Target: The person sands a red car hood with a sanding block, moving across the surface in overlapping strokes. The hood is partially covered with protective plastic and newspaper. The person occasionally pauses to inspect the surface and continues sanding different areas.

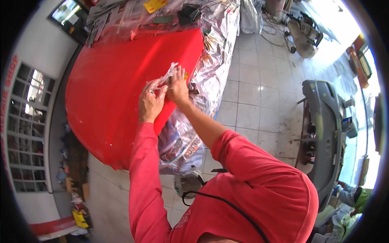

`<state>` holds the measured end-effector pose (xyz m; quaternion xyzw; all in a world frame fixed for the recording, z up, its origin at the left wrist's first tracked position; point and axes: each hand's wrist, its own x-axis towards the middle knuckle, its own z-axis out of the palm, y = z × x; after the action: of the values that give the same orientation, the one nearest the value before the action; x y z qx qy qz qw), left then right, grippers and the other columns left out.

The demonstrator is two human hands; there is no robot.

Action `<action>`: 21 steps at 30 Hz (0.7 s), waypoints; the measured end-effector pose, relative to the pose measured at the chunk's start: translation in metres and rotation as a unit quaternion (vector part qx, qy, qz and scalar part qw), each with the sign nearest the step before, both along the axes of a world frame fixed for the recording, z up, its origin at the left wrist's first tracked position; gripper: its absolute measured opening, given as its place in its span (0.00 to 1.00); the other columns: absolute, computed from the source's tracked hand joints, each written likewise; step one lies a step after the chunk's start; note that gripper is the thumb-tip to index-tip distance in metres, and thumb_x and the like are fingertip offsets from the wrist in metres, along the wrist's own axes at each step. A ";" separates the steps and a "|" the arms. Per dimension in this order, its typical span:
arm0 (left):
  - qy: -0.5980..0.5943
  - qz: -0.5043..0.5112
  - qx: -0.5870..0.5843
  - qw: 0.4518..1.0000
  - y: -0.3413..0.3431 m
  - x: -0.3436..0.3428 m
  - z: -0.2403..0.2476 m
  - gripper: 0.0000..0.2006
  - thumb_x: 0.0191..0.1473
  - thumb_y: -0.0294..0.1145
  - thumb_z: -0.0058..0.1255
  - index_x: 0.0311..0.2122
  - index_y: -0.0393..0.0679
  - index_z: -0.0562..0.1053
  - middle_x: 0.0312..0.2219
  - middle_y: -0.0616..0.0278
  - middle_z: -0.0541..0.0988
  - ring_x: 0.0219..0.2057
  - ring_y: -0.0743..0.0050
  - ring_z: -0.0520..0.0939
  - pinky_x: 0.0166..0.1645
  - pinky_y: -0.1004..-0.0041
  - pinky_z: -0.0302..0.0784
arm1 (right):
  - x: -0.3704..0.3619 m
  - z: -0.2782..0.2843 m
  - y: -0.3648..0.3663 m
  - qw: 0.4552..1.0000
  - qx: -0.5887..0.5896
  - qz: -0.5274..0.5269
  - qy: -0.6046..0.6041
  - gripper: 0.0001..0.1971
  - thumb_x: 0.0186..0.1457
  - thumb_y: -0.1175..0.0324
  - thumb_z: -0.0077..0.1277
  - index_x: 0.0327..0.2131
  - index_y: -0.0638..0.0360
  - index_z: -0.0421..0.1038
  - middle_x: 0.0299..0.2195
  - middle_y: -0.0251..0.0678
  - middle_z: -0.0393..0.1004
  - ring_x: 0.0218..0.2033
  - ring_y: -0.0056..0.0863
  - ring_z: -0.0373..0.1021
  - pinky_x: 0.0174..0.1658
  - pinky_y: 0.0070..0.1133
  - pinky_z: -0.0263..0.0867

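Note:
A red car hood [109, 81] lies in front of me, with clear and silvery plastic sheeting [212, 60] along its right side. My left hand [150, 104] is closed on a crumpled strip of clear plastic film [165, 77] above the hood's right part. Beside it, my right hand [177, 87] rests at the hood's right edge with its fingers stretched out, touching the film. A small yellow patch [186, 76] shows next to the right fingers; what it belongs to is hidden. The undersides of both hands are out of sight.
A dark grey bumper [324, 133] stands on supports at the right. An air compressor [302, 38] and hoses sit on the tiled floor at the far right. Near my body are a clear container [187, 182] and a black cable [239, 210]. A person in green [362, 200] is at lower right.

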<state>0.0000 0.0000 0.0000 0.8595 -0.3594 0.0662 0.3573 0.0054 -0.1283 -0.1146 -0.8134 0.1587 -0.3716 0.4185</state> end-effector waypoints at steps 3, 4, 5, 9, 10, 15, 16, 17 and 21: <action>-0.051 0.084 0.024 0.995 0.017 0.034 -0.076 0.25 0.60 0.43 0.58 0.57 0.37 0.73 0.57 0.45 0.75 0.61 0.46 0.73 0.65 0.59 0.68 | -0.021 -0.019 -0.019 0.992 -0.087 0.010 0.096 0.35 0.67 0.55 0.44 0.65 0.78 0.54 0.68 0.65 0.52 0.72 0.60 0.44 0.73 0.46 0.41; -0.025 0.086 0.045 0.995 0.015 0.053 -0.081 0.29 0.62 0.47 0.55 0.62 0.39 0.69 0.62 0.45 0.70 0.64 0.45 0.68 0.67 0.53 0.66 | 0.000 -0.017 -0.055 0.991 -0.096 -0.003 0.093 0.35 0.68 0.55 0.43 0.65 0.78 0.54 0.68 0.65 0.51 0.72 0.61 0.44 0.73 0.45 0.42; -0.067 0.129 0.126 0.981 0.016 0.067 -0.089 0.30 0.63 0.51 0.52 0.63 0.41 0.68 0.64 0.47 0.67 0.66 0.45 0.66 0.67 0.48 0.63 | 0.027 -0.009 -0.086 0.991 -0.106 -0.014 0.082 0.34 0.69 0.54 0.42 0.65 0.78 0.54 0.68 0.66 0.51 0.71 0.62 0.44 0.73 0.44 0.43; -0.125 0.153 0.220 0.955 0.009 0.082 -0.091 0.35 0.66 0.59 0.41 0.69 0.46 0.61 0.69 0.54 0.60 0.70 0.45 0.58 0.69 0.38 0.54 | 0.104 0.021 -0.225 0.991 -0.114 -0.042 0.051 0.31 0.70 0.57 0.38 0.63 0.79 0.58 0.66 0.66 0.55 0.69 0.61 0.49 0.72 0.43 0.45; -0.106 0.155 0.220 0.957 0.007 0.077 -0.088 0.35 0.66 0.60 0.41 0.69 0.46 0.60 0.70 0.54 0.59 0.70 0.45 0.58 0.69 0.38 0.53 | 0.103 0.016 -0.228 0.990 -0.118 -0.056 0.044 0.31 0.70 0.56 0.39 0.63 0.79 0.57 0.66 0.66 0.55 0.69 0.61 0.50 0.72 0.44 0.45; -0.100 0.178 0.264 0.943 0.035 0.066 -0.092 0.36 0.67 0.59 0.39 0.71 0.46 0.57 0.71 0.55 0.56 0.71 0.46 0.55 0.70 0.38 0.52 | 0.024 -0.002 -0.106 0.988 -0.122 -0.007 0.094 0.38 0.67 0.54 0.45 0.68 0.78 0.47 0.68 0.69 0.47 0.71 0.61 0.44 0.73 0.47 0.41; -0.099 0.176 0.264 0.943 0.032 0.068 -0.090 0.36 0.67 0.59 0.38 0.71 0.46 0.57 0.71 0.55 0.56 0.71 0.47 0.55 0.70 0.38 0.51 | 0.014 -0.014 -0.101 0.991 -0.114 0.022 0.070 0.36 0.68 0.55 0.44 0.67 0.76 0.50 0.68 0.67 0.48 0.72 0.60 0.44 0.73 0.46 0.40; -0.095 0.177 0.267 0.942 0.032 0.065 -0.087 0.36 0.67 0.59 0.38 0.71 0.46 0.57 0.71 0.55 0.56 0.72 0.47 0.55 0.70 0.38 0.51 | 0.023 -0.012 -0.117 0.991 -0.112 0.021 0.074 0.35 0.69 0.55 0.43 0.67 0.76 0.51 0.68 0.66 0.49 0.72 0.60 0.44 0.73 0.45 0.41; -0.078 0.164 0.268 0.946 0.005 0.062 -0.074 0.36 0.67 0.60 0.37 0.71 0.46 0.57 0.71 0.55 0.56 0.72 0.48 0.55 0.70 0.38 0.52 | 0.100 0.008 -0.234 0.984 -0.128 -0.057 0.108 0.30 0.70 0.56 0.40 0.66 0.69 0.57 0.68 0.62 0.52 0.71 0.58 0.48 0.69 0.46 0.51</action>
<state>0.0620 0.0051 -0.0736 0.9628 -0.2449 0.0916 0.0686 0.1058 -0.3620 -0.1062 -0.8854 0.2005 -0.3219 0.2688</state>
